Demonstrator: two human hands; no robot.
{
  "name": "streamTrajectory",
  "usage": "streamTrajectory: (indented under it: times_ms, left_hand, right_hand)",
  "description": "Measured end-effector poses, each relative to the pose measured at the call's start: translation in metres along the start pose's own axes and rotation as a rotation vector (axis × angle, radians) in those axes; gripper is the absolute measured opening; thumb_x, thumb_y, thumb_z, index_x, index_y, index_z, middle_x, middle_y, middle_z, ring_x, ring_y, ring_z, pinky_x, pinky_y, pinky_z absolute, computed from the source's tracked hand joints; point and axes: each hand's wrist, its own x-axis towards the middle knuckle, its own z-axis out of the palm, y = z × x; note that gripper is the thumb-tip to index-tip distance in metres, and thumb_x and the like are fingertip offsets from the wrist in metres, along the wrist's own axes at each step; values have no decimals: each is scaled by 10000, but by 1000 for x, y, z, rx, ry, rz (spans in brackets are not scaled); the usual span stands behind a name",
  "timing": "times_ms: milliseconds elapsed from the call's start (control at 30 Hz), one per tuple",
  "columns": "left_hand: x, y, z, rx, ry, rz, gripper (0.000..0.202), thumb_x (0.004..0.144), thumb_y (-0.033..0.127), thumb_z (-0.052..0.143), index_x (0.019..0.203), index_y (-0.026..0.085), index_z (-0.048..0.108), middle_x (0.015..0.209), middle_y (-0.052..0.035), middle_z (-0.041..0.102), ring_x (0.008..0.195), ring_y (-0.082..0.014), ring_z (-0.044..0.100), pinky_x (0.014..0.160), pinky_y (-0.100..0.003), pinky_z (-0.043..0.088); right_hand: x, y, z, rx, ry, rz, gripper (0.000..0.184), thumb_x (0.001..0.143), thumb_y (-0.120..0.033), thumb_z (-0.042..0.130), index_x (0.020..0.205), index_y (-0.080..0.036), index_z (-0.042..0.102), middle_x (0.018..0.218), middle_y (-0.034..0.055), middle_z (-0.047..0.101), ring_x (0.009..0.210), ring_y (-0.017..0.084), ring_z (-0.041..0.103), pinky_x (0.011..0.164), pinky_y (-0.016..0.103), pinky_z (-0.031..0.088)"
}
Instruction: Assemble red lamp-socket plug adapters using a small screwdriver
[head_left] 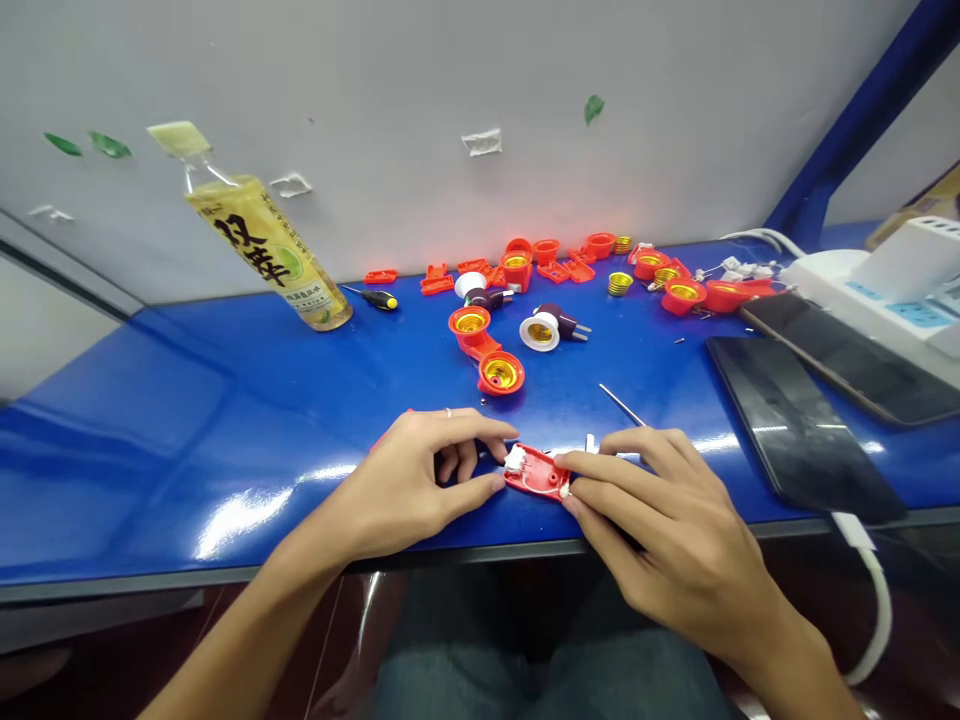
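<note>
Near the front edge of the table lies a red plastic shell (541,472), its inside facing up. A white block (516,459) sits in its left end, and a thin white wire runs along its lower side. My left hand (420,480) pinches the shell's left end between thumb and fingers. At the other end, my right hand (660,510) grips the shell, its fingertips by a small white piece at the corner. A thin metal shaft (621,404) points up-left from behind my right hand; its other end is hidden. Something red shows partly behind my left hand.
Red lamp sockets (501,373) and dark plug sockets (541,330) stand mid-table. Several red parts line the wall. A screwdriver (375,298) and a drink bottle (262,250) are at the left. Phones (787,420) and a white power strip (870,280) lie at the right.
</note>
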Motion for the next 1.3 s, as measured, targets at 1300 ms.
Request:
streamTrajectory:
  times_ms: [1300]
  left_hand:
    - [2, 3, 1, 22, 64, 71, 121, 910, 245, 662, 983, 210, 752, 769, 40, 649, 615, -68, 525, 568, -181, 412]
  right_hand:
    - [0, 0, 1, 2, -6, 4, 181, 887, -51, 673, 1030, -162, 671, 1095, 15, 748, 941, 220, 563, 794, 403, 448]
